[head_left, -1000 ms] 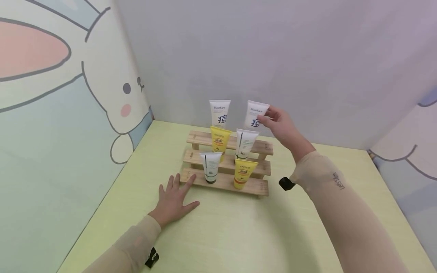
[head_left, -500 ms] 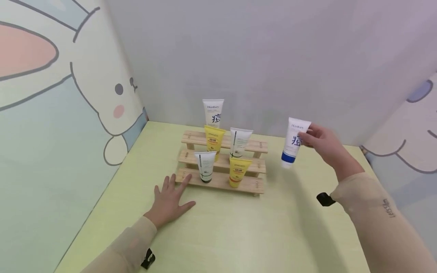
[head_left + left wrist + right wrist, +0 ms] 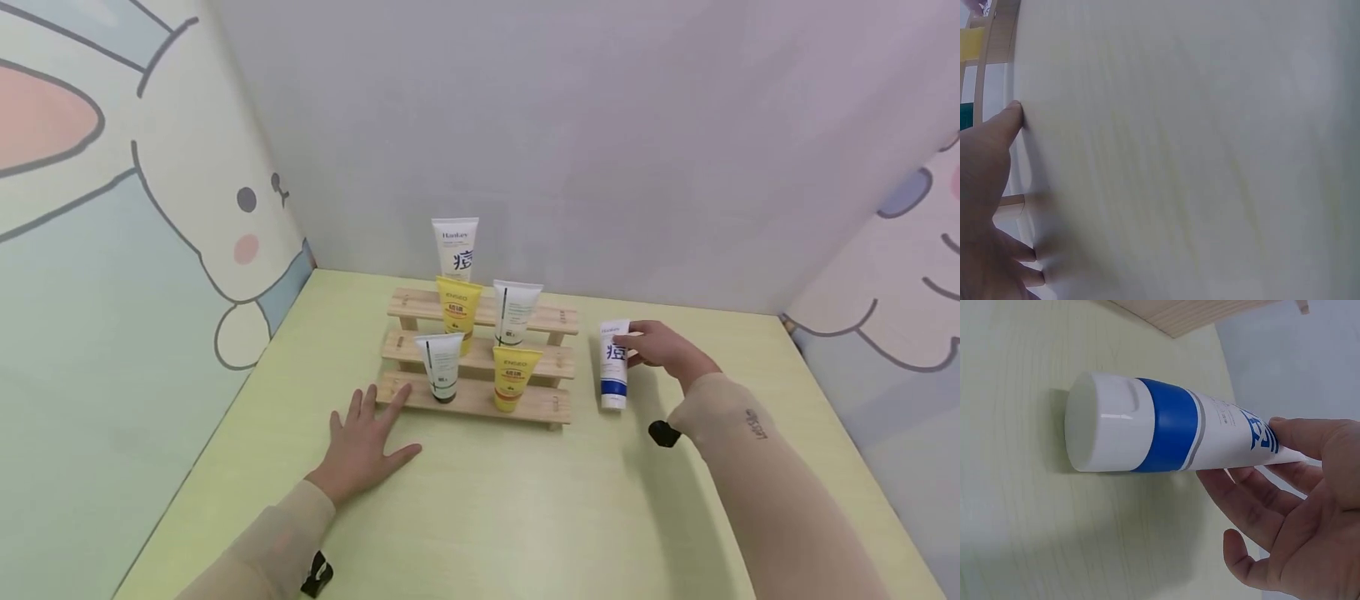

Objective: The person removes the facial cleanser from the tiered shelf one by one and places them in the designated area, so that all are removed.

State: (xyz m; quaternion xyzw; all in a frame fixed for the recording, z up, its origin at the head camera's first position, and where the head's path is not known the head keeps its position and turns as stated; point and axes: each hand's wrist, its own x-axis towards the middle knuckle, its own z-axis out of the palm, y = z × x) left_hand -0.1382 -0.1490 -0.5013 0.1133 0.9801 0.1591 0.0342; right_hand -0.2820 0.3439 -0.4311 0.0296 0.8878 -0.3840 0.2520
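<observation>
My right hand (image 3: 663, 346) pinches a white squeeze tube (image 3: 613, 358) with a blue band and blue lettering, right of a three-step wooden rack (image 3: 472, 398). In the right wrist view the thumb lies over the lettering, fingers are underneath, and the white cap (image 3: 1113, 425) is close over the table. My left hand (image 3: 360, 446) rests spread on the table, one fingertip on the rack's lower left corner. The rack holds a matching white tube (image 3: 455, 246) on top, a yellow tube (image 3: 459, 308) and white-green tube (image 3: 516, 312) mid-height, another white-green tube (image 3: 441, 367) and yellow tube (image 3: 514, 379) at the bottom.
The pale yellow-green table (image 3: 487, 517) extends on both sides of the rack. A grey wall (image 3: 600, 150) stands behind it. Side walls carry cartoon drawings, including a rabbit (image 3: 217, 217) at left.
The right hand has carried the blue-banded tube from above the rack's top right, out to the right and down beside the rack. The head view has shifted slightly; the left hand stays at the rack's corner.
</observation>
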